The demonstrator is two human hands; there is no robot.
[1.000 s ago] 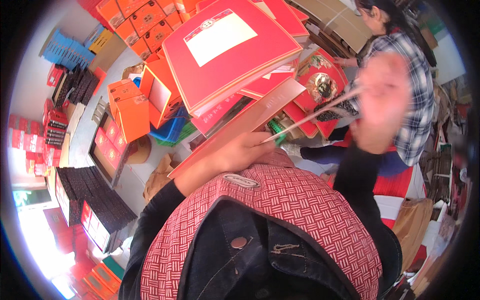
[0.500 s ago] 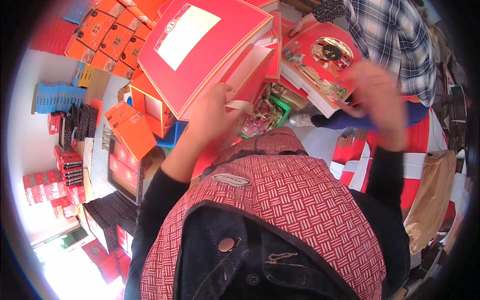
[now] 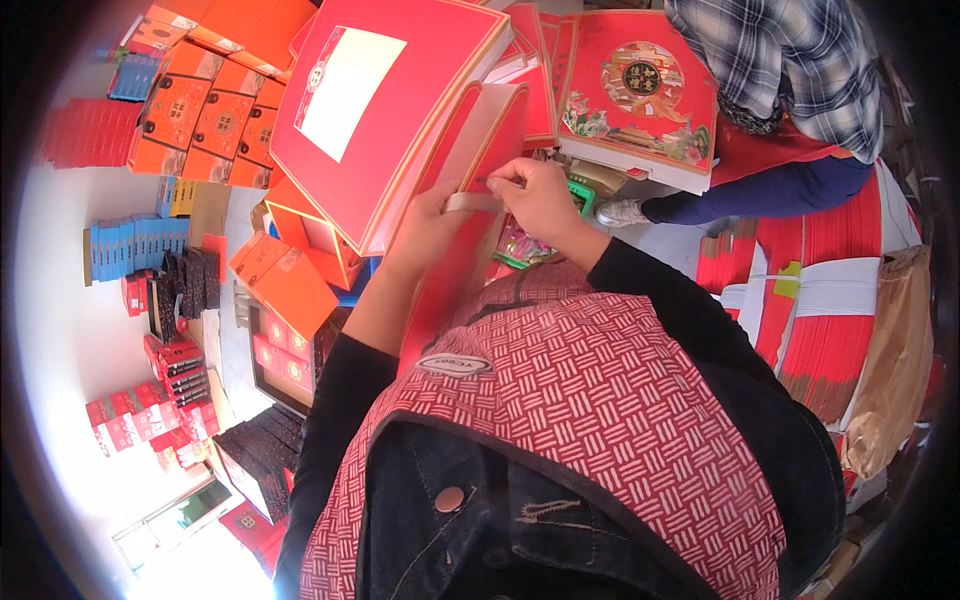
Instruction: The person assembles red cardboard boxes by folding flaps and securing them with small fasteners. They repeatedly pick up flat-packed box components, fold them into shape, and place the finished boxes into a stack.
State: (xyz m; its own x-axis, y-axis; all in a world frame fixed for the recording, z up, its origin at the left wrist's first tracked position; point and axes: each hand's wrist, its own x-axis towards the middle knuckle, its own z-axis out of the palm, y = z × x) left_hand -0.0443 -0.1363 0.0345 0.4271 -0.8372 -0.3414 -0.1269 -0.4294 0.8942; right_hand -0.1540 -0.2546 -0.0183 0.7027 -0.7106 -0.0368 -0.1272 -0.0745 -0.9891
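Note:
A red cardboard panel with gold edging (image 3: 505,122) stands tilted in front of me, and my left hand (image 3: 425,235) is closed on its edge. A pale strip (image 3: 475,202) runs from the left hand across the panel. My right hand (image 3: 540,205) meets the panel just above the strip, thumb and fingers pinched together. Something small and dark shows at those fingertips, too small to name. Left of the panel lies a large red gift box (image 3: 390,110) with a white rectangle on top.
Across from me stands a person in a checked shirt (image 3: 800,60), beside a red box with a round window (image 3: 640,85). A green basket (image 3: 580,195) sits beyond my right hand. Orange boxes (image 3: 215,125) are stacked at left; bundled red cardboard (image 3: 825,340) lies at right.
My right hand has come left from beside the decorated box to the panel and pinched. The other person's hand has left that box. My left hand keeps its hold.

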